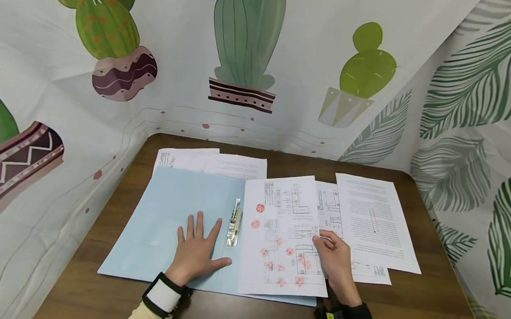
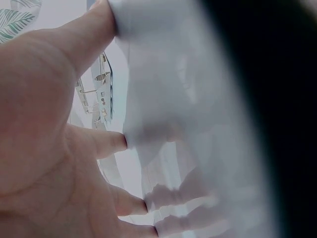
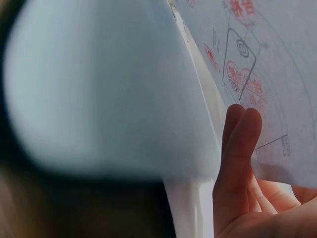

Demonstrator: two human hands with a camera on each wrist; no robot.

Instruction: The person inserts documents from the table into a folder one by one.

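A light blue folder (image 1: 165, 198) lies spread flat on the table, with a metal lever clip (image 1: 234, 223) near its fold. My left hand (image 1: 195, 256) rests on the folder's left cover, fingers straight and spread; the left wrist view shows its palm beside the clip (image 2: 104, 94). On the folder's right half lies a sheet of technical drawings (image 1: 288, 198) with several red stamps. At that sheet's right edge, my right hand (image 1: 335, 258) pinches the paper between thumb and fingers. The right wrist view shows the fingers at the edge of the stamped sheet (image 3: 287, 59).
Printed pages (image 1: 238, 164) stick out behind the folder. To the right, a text page (image 1: 376, 220) overlaps other drawing sheets (image 1: 330, 199). The brown wooden table (image 1: 436, 297) meets a cactus-print cloth (image 1: 282, 127) at its back edge.
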